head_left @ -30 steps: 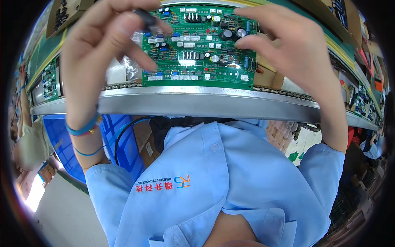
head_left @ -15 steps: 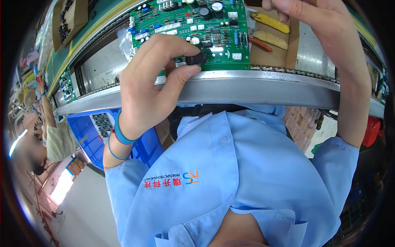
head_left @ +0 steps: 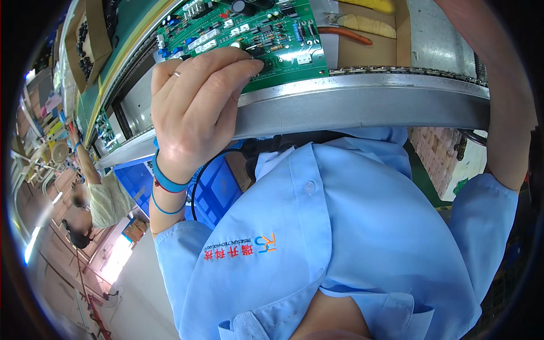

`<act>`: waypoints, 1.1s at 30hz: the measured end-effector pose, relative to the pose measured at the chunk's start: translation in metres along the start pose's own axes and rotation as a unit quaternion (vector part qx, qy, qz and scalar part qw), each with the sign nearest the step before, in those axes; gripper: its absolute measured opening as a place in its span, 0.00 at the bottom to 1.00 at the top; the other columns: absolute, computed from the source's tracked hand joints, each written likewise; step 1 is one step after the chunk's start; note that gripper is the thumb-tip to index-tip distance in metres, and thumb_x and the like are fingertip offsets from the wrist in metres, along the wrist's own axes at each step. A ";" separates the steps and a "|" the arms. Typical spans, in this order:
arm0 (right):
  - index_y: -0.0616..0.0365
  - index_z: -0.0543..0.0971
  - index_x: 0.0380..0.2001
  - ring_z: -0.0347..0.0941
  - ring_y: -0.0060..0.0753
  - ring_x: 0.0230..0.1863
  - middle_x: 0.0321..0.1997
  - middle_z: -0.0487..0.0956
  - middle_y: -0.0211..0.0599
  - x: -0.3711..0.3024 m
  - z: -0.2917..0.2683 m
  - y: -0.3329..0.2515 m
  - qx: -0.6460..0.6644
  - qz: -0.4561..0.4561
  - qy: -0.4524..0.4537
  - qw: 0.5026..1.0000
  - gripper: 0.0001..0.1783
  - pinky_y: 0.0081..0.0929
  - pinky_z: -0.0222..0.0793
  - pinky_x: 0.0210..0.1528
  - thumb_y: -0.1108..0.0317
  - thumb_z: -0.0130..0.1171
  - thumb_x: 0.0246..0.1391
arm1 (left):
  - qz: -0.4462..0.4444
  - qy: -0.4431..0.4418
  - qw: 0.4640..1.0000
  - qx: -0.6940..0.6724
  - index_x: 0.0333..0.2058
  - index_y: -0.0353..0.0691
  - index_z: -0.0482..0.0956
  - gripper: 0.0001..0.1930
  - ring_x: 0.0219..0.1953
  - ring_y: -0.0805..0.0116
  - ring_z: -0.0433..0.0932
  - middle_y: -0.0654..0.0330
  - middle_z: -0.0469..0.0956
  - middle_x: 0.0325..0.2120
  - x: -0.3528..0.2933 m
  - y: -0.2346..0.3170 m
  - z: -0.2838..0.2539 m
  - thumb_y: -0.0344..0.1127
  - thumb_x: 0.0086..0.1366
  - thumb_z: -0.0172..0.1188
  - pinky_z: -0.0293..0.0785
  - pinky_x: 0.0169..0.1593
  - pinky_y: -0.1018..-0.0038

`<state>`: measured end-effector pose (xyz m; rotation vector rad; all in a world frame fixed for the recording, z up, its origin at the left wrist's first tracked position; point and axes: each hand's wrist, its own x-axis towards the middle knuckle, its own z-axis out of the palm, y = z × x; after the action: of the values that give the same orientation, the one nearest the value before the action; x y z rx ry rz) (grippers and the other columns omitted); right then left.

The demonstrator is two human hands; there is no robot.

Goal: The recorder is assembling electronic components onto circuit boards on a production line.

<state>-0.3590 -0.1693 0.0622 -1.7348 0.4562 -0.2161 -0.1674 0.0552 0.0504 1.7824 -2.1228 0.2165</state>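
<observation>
My left hand (head_left: 201,99) is over the near edge of a green circuit board (head_left: 283,76). Its thumb and fingers pinch a black cylindrical capacitor (head_left: 256,51), mostly hidden behind the fingertips, close to the board's surface. Whether the part is seated in the board cannot be seen. Larger black capacitors (head_left: 243,8), white connectors and resistors stand on the board around the hand. Of my right arm only the forearm (head_left: 507,102) shows at the right; the hand itself lies beyond the top edge.
The board rests on a conveyor with a metal rail (head_left: 362,107) and chain. Beyond it, a cardboard box (head_left: 368,51) holds yellow-wrapped tools (head_left: 365,25) and a red-handled one. A blue crate (head_left: 218,187) is below the rail. At the far left another person (head_left: 110,201) works.
My left fingers have closed further over the capacitor and hide more of it. My right hand has gone up out of the picture. The whole view has shifted slightly.
</observation>
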 end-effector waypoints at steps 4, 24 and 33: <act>0.71 0.73 0.52 0.76 0.25 0.41 0.43 0.75 0.39 0.020 0.091 -0.085 0.007 -0.008 -0.011 1.000 0.18 0.20 0.73 0.44 0.80 0.53 0.57 | 0.010 -0.035 0.999 0.006 0.35 0.43 0.83 0.16 0.30 0.72 0.78 0.66 0.82 0.35 -0.003 -0.003 -0.007 0.23 0.44 0.66 0.64 0.37 0.76; 0.72 0.72 0.52 0.77 0.27 0.42 0.43 0.76 0.41 0.016 0.092 -0.082 0.012 -0.055 -0.017 0.998 0.19 0.21 0.75 0.45 0.79 0.55 0.57 | 0.079 -0.103 0.991 -0.020 0.36 0.42 0.82 0.17 0.33 0.67 0.76 0.65 0.80 0.37 0.016 -0.010 -0.013 0.24 0.42 0.61 0.66 0.40 0.72; 0.73 0.72 0.53 0.78 0.28 0.43 0.43 0.76 0.41 0.021 0.089 -0.088 0.000 -0.084 -0.024 0.996 0.19 0.22 0.76 0.45 0.78 0.56 0.58 | 0.099 -0.126 0.987 -0.005 0.36 0.41 0.83 0.17 0.30 0.71 0.75 0.65 0.83 0.37 0.024 -0.008 -0.011 0.22 0.44 0.62 0.66 0.38 0.74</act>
<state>-0.2895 -0.0848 0.1261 -1.7751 0.2738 -0.2938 -0.1607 0.0348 0.0682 1.6676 -2.4757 0.0310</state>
